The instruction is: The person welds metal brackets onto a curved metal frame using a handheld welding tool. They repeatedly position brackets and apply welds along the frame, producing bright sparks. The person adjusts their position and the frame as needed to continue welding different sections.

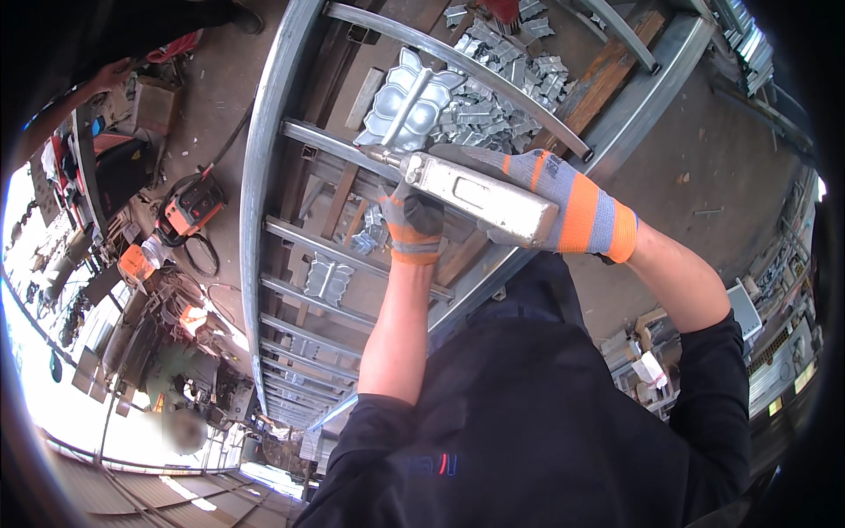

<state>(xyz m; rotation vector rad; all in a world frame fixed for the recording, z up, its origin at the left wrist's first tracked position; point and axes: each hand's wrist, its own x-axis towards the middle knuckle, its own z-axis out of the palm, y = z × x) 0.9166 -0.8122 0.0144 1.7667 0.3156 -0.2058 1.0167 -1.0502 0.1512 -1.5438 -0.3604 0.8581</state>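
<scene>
My right hand (553, 189), in a grey and orange glove, is wrapped round a silver, boxy hand-held tool (484, 195). The tool's narrow metal nose points left and meets a grey metal crossbar (326, 141) of a ladder-like frame. Just below that nose is my left hand (412, 220), gloved alike, its fingers curled in against the same crossbar; whatever they hold is hidden. Beside the nose, on its far side, lies a silver butterfly-shaped metal ornament (409, 101). Another such ornament (327, 280) lies nearer, seen between lower crossbars.
Many small silver metal pieces (502, 88) are heaped beyond the tool. The frame's curved side rail (257, 176) runs along the left, with a wooden plank (607, 70) at far right. On the left floor stands an orange and black machine (192, 207) with a cable. Someone's arm (97, 84) shows far left.
</scene>
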